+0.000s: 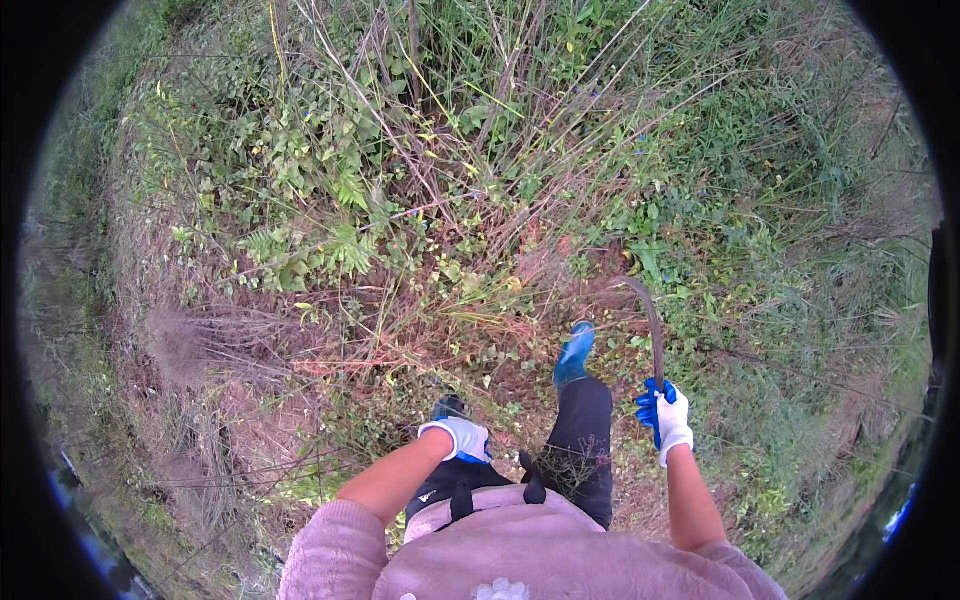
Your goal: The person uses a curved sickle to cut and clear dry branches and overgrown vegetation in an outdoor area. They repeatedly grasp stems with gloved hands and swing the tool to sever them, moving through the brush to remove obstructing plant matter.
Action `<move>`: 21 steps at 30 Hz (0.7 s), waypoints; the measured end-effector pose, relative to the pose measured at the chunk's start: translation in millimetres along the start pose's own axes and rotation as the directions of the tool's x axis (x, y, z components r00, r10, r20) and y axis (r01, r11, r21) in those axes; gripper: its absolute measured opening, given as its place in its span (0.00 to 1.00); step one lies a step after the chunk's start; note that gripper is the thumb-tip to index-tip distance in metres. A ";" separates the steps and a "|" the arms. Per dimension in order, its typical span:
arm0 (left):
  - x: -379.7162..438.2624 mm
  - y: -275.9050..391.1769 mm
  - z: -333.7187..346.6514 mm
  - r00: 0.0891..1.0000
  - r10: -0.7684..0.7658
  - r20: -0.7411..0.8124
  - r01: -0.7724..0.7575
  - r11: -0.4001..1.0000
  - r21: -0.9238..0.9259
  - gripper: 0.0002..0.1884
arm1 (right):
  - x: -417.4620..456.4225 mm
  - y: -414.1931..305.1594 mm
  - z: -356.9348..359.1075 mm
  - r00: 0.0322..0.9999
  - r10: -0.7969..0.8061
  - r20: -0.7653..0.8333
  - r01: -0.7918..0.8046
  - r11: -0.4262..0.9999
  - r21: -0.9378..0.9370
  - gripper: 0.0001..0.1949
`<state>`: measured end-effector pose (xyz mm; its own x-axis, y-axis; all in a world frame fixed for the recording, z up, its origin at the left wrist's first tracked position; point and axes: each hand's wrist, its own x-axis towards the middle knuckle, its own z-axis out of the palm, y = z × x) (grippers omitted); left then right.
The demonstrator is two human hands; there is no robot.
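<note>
Gloved in white and blue, my right hand [665, 416] is closed round the lower end of a sickle [654, 322]. Its curved dark blade rises from the fist and bends left at the tip, over low weeds. My left hand [466, 440], in a matching glove, hangs near my left thigh; its fingers are mostly turned away, and whether they hold anything cannot be told. A blue rubber boot [574, 352] shows on my right foot, set forward on the ground. The other boot [449, 407] is partly hidden behind the left hand.
Tall grass and thin dry stalks [517, 127] stand ahead. Leafy weeds and a fern [349, 247] grow at front left. A bundle of dry, feathery grass [202, 345] lies at the left. Dense green grass [802, 247] covers the right side.
</note>
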<state>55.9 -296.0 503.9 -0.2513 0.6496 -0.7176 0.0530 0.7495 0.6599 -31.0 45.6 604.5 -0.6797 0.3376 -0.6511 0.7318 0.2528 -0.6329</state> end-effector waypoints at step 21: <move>246.7 63.3 -189.1 0.956 -0.152 -0.252 0.108 0.978 -0.178 0.22 | 325.6 128.4 43.1 0.986 0.098 0.135 -0.127 0.965 0.228 0.19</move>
<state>-185.5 -112.5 410.8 -0.4913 0.4752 -0.7300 -0.1474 0.7806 0.6074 -160.4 149.0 293.2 -0.6054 0.2352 -0.7604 0.7814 -0.0060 -0.6240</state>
